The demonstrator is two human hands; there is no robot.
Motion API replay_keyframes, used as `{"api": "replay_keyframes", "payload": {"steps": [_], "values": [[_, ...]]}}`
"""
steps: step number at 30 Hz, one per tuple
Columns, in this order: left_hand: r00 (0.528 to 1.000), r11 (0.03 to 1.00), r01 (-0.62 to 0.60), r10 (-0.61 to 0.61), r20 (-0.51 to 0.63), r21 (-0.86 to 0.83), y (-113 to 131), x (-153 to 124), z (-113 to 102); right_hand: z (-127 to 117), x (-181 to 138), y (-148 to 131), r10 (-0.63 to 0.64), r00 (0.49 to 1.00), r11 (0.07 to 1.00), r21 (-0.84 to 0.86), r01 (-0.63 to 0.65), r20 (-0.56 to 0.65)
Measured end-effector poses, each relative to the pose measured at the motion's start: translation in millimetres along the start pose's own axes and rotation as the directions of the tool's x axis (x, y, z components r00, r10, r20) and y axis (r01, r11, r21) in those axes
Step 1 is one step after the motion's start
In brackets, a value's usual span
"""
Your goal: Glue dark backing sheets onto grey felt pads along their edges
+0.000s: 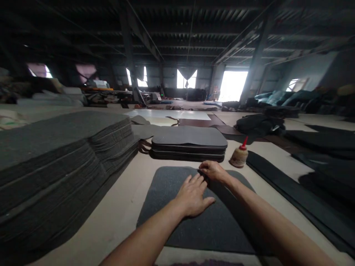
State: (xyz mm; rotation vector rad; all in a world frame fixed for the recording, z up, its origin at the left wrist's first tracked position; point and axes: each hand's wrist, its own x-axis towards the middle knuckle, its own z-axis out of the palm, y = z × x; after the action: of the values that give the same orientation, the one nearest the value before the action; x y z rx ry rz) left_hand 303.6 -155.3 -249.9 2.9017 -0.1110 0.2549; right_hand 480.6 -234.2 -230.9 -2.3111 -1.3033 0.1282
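Observation:
A dark grey panel with rounded corners (163, 199) lies flat on the pale table in front of me. My left hand (194, 195) rests on it palm down, thumb out to the side and fingers pointing at the far edge. Just beyond those fingertips, my right hand (213, 171) pinches the far end of a black strip of material (235, 207) at the panel's far edge. This strip runs back toward me over the panel's right part, partly hidden under my right forearm. Whether it is fixed to the panel I cannot tell.
Behind the panel stands a stack of similar grey panels (188, 137). A glue-like bottle with a red nozzle (239, 156) stands to the right, beside long black strips (277, 177). A tall pile of dark sheets (55, 159) fills the left. A black bag-like bundle (257, 125) lies farther back.

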Motion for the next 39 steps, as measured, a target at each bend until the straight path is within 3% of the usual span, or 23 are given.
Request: {"api": "replay_keyframes", "payload": {"steps": [5,13,24,27,33,39], "values": [[0.999,0.997,0.03,-0.028,0.03,-0.073,-3,-4,-1,6,19,13,0.06,0.994,0.991,0.111,-0.07,0.09],[0.999,0.996,0.037,-0.035,0.019,-0.086,1,-3,-1,1,35,19,0.002,0.971,0.977,0.207,-0.053,0.239],[0.998,0.993,0.055,-0.05,0.046,-0.101,3,-3,-5,-2,49,11,0.02,0.948,0.994,0.091,-0.052,0.319],[0.998,0.994,0.053,-0.051,0.032,-0.099,2,-3,-3,0,45,7,0.02,0.954,0.997,0.07,-0.042,0.3],[0.999,0.994,0.039,-0.038,0.014,-0.101,1,-3,-1,7,36,4,0.081,0.989,0.996,0.022,-0.084,0.123],[0.999,0.992,0.04,-0.038,0.023,-0.119,3,-4,-3,14,36,3,0.092,0.991,0.996,0.001,-0.092,0.094]]}}
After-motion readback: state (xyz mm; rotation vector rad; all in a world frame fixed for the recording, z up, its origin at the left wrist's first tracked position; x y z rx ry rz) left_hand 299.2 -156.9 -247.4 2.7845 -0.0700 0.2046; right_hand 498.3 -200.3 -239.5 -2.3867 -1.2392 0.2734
